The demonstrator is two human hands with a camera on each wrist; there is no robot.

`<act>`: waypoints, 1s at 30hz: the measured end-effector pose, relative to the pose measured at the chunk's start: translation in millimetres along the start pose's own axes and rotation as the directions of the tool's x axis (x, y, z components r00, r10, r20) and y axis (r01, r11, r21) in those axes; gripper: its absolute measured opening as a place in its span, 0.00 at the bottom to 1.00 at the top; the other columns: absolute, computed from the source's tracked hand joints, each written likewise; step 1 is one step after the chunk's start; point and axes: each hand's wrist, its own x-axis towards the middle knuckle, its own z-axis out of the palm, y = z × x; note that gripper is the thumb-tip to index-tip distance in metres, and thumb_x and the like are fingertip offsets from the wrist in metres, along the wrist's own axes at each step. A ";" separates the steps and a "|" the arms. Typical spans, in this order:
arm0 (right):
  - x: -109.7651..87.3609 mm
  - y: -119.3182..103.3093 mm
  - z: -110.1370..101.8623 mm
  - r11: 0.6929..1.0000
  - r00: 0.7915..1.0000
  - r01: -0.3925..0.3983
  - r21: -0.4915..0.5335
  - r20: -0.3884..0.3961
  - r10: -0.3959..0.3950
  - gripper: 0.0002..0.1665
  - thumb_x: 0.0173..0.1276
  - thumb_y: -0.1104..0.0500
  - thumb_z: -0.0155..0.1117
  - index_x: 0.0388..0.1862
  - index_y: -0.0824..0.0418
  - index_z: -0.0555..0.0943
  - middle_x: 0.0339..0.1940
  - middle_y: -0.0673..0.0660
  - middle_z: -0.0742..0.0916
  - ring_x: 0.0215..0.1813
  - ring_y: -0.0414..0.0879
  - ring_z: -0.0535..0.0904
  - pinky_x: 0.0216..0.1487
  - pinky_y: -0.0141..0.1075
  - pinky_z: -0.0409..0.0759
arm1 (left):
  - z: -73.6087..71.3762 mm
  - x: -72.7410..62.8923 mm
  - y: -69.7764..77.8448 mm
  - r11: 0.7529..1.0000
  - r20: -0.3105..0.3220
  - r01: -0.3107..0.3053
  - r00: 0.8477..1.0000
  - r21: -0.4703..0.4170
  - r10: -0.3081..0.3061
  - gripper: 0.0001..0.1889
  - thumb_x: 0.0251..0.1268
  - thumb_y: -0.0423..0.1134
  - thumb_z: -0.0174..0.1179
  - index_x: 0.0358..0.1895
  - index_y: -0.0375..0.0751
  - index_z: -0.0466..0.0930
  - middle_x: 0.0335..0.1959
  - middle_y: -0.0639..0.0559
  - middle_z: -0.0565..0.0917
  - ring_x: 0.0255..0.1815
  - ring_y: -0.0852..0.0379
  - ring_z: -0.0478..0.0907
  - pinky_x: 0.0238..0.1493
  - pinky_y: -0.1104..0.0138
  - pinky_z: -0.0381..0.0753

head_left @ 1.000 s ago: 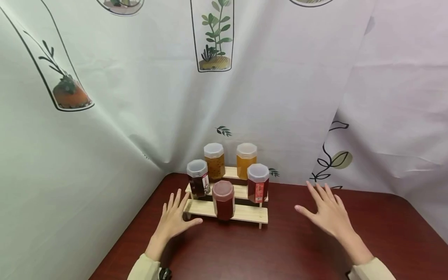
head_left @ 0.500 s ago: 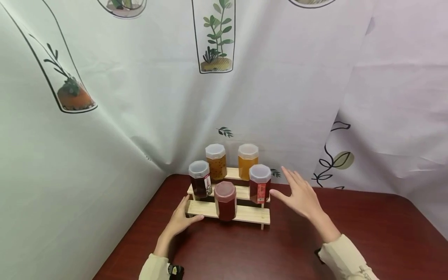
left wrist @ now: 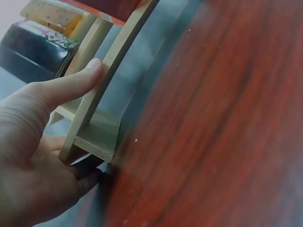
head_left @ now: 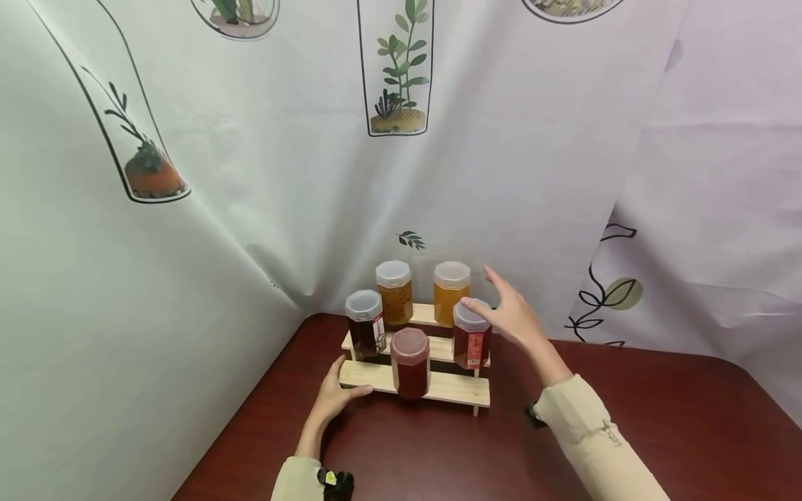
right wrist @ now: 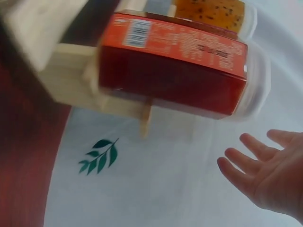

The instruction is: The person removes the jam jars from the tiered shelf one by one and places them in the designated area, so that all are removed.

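A stepped wooden rack (head_left: 456,390) holds several lidded jars. My left hand (head_left: 332,395) grips the left end of its lowest step; in the left wrist view the thumb (left wrist: 78,85) lies on the board and the fingers bend round its end. My right hand (head_left: 515,316) hovers by the right side with fingers extended, holding nothing. Its thumb overlaps the lid of the red jar with an orange-red label (head_left: 468,348). Behind that stands a plain yellow jar (head_left: 448,306).
A dark jar (head_left: 363,335) sits on the middle step's left, a speckled amber jar (head_left: 396,305) on the top step. The pink-lidded red jar (head_left: 410,376) stands on the lowest step. A printed white cloth (head_left: 532,174) hangs behind the reddish-brown table (head_left: 438,459).
My right hand has swung left and forward from over the table to the rack's right-hand jars. The left hand has come in against the rack's lower left end and its fingers have bent.
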 end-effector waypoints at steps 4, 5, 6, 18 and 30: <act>21.7 -6.3 1.7 0.996 0.999 -0.023 0.085 0.051 0.018 0.59 0.61 0.35 0.65 0.80 0.55 0.47 0.78 0.62 0.62 0.76 0.64 0.59 0.70 0.64 0.61 | -1.9 -0.6 -5.3 0.997 0.003 0.022 1.000 -0.069 -0.022 0.52 0.49 0.38 0.75 0.76 0.32 0.50 0.75 0.27 0.56 0.76 0.32 0.53 0.72 0.40 0.56; 26.7 -7.4 2.6 0.994 0.997 -0.025 0.103 0.072 0.018 0.59 0.61 0.36 0.66 0.81 0.56 0.47 0.79 0.63 0.62 0.76 0.65 0.59 0.70 0.63 0.61 | -2.2 -1.4 -6.8 0.996 0.001 0.029 1.000 -0.085 -0.029 0.52 0.50 0.38 0.74 0.76 0.33 0.51 0.75 0.28 0.57 0.75 0.32 0.54 0.72 0.40 0.56; 31.6 -8.7 3.5 0.992 0.996 -0.025 0.126 0.094 0.014 0.59 0.62 0.38 0.66 0.80 0.57 0.46 0.79 0.64 0.61 0.76 0.65 0.59 0.70 0.62 0.61 | -2.4 -2.1 -8.0 0.995 -0.003 0.031 0.999 -0.098 -0.032 0.51 0.50 0.38 0.74 0.76 0.34 0.52 0.74 0.28 0.58 0.75 0.33 0.55 0.72 0.40 0.56; 62.4 -12.0 13.8 0.985 0.984 -0.017 0.171 0.176 -0.014 0.53 0.60 0.51 0.71 0.77 0.65 0.54 0.66 0.73 0.73 0.62 0.64 0.74 0.60 0.52 0.74 | -0.8 -0.7 -10.7 0.995 -0.051 0.018 0.998 -0.102 -0.023 0.48 0.48 0.39 0.76 0.73 0.38 0.59 0.71 0.31 0.66 0.71 0.37 0.64 0.71 0.44 0.60; 68.8 -8.6 1.2 0.955 0.996 -0.085 0.285 0.044 0.075 0.52 0.54 0.52 0.77 0.72 0.68 0.59 0.65 0.71 0.74 0.64 0.63 0.73 0.63 0.53 0.74 | 0.3 -2.9 -10.8 0.996 -0.071 -0.007 0.997 -0.093 0.001 0.47 0.49 0.38 0.75 0.73 0.37 0.59 0.69 0.33 0.69 0.68 0.40 0.68 0.68 0.48 0.66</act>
